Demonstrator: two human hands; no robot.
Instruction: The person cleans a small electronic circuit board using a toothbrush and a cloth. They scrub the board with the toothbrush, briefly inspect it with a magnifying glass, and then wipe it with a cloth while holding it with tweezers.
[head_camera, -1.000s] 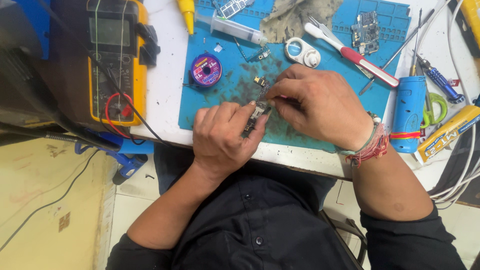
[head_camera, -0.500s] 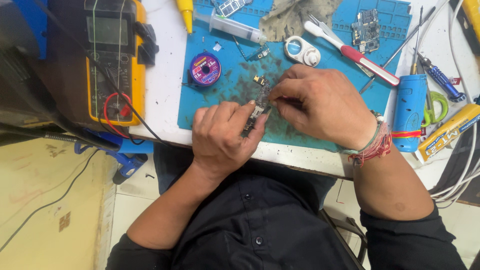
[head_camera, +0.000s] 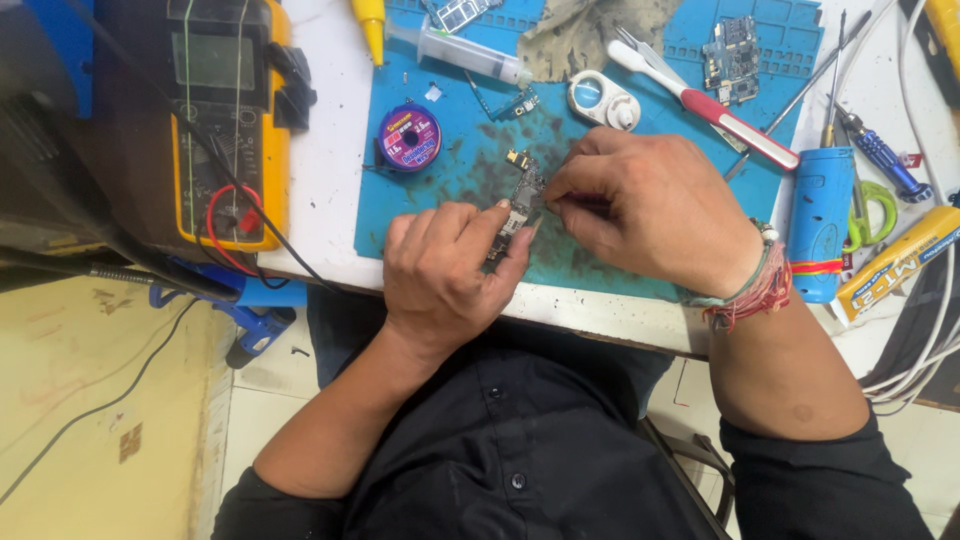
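Two hands are counted at the centre of the frame, the left hand (head_camera: 445, 275) and the right hand (head_camera: 650, 215). One blue mat (head_camera: 430, 215) is seen on the bench. One small circuit board (head_camera: 520, 200) is pinched between the hands, and two more lie along the top edge: one circuit board at upper right (head_camera: 732, 60) and one at top centre (head_camera: 458, 14). One yellow multimeter (head_camera: 225, 120) is counted at upper left, one purple wire spool (head_camera: 410, 138), one syringe (head_camera: 465, 52), one toothbrush (head_camera: 705, 105) and one blue cylinder (head_camera: 818, 222) at right.
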